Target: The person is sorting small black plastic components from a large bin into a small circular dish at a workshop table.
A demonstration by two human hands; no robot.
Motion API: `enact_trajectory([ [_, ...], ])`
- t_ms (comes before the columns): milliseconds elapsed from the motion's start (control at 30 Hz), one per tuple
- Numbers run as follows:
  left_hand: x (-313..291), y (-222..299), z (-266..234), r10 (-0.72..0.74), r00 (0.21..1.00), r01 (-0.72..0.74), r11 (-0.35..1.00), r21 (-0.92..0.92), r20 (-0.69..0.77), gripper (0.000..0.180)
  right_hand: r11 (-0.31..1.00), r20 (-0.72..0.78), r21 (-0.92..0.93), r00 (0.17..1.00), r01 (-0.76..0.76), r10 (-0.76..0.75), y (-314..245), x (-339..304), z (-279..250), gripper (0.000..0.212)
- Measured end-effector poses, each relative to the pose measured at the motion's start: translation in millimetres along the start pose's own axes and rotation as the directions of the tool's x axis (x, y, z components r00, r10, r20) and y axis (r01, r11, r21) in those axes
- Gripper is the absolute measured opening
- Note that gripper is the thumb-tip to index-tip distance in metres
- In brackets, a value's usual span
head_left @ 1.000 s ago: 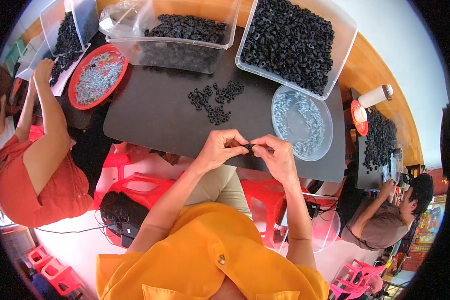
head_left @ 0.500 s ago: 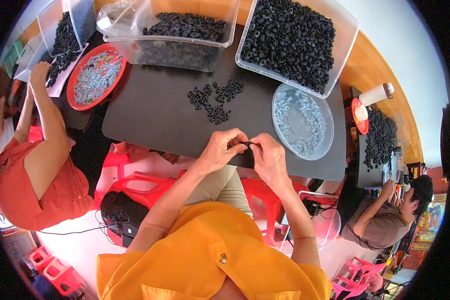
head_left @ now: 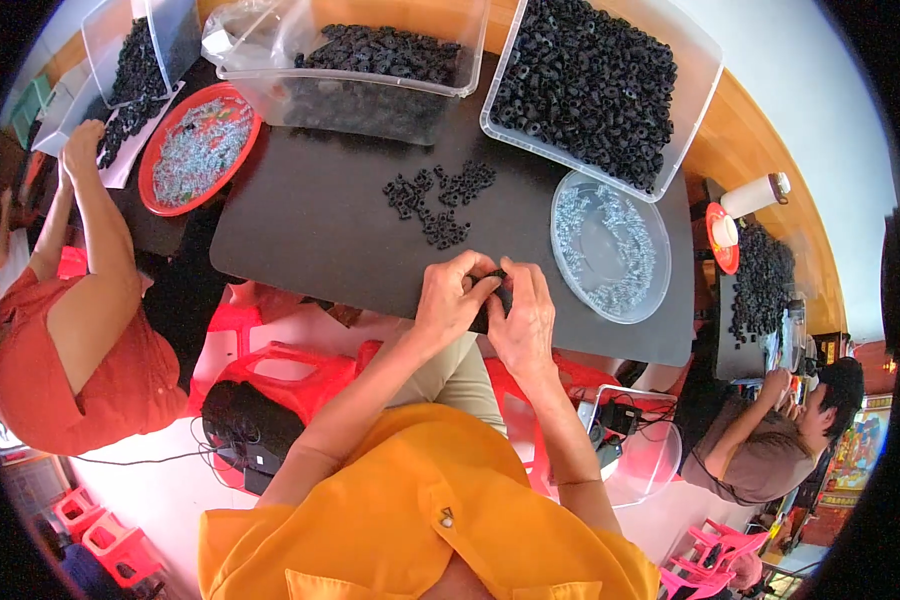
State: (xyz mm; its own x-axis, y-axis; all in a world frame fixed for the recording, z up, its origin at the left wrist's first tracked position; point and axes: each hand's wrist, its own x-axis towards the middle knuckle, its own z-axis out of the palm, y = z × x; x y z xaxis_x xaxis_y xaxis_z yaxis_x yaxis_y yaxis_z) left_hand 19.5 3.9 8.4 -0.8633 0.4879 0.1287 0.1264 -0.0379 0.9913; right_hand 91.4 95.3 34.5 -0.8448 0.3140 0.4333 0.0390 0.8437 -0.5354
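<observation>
Both hands meet just above the near edge of the dark table [head_left: 310,230]. My left hand [head_left: 450,305] is closed, thumb and fingers pinching a small black plastic part [head_left: 496,277]. Against the same part my right hand [head_left: 523,325] presses, its fingers bent close to the left fingertips. Fingers cover most of the part, so its shape is hidden. Beyond the hands lie several small piles of loose black plastic parts [head_left: 440,205]. To their right sits a round clear tray [head_left: 656,250] of small shiny metal pieces, likely screws.
At the back stand two clear bins, one [head_left: 360,115] partly filled and one [head_left: 705,90] heaped with black parts. A red tray [head_left: 170,209] of metal pieces lies at left. Co-workers sit at left [head_left: 90,350] and right [head_left: 760,450]. Red stools [head_left: 290,365] stand below.
My hands have shifted slightly, and the right hand has turned more upright, its fingers closing nearer the left fingertips. The black part is now more covered. The whole view has shifted a little.
</observation>
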Motion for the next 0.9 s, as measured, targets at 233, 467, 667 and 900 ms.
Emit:
enact_trajectory([
  [233,2,-7,3,-0.059,0.997,0.054,0.994,-0.095,-0.056,0.009,0.996,-0.062,-0.076,0.996,0.052,-0.057,2,3,15,0.042],
  [467,3,-3,2,-0.058,0.995,0.045,0.989,-0.138,-0.087,0.01,0.981,-0.119,-0.125,0.979,0.151,-0.166,6,5,22,0.043],
  [667,9,-13,-1,-0.022,0.996,-0.001,0.967,-0.253,-0.088,0.006,0.972,-0.093,-0.186,0.983,0.141,-0.161,6,5,25,0.043],
  [900,7,2,-17,-0.225,0.969,0.247,0.896,-0.37,0.101,0.008,0.992,-0.195,-0.044,0.973,0.117,-0.124,3,3,18,0.043],
])
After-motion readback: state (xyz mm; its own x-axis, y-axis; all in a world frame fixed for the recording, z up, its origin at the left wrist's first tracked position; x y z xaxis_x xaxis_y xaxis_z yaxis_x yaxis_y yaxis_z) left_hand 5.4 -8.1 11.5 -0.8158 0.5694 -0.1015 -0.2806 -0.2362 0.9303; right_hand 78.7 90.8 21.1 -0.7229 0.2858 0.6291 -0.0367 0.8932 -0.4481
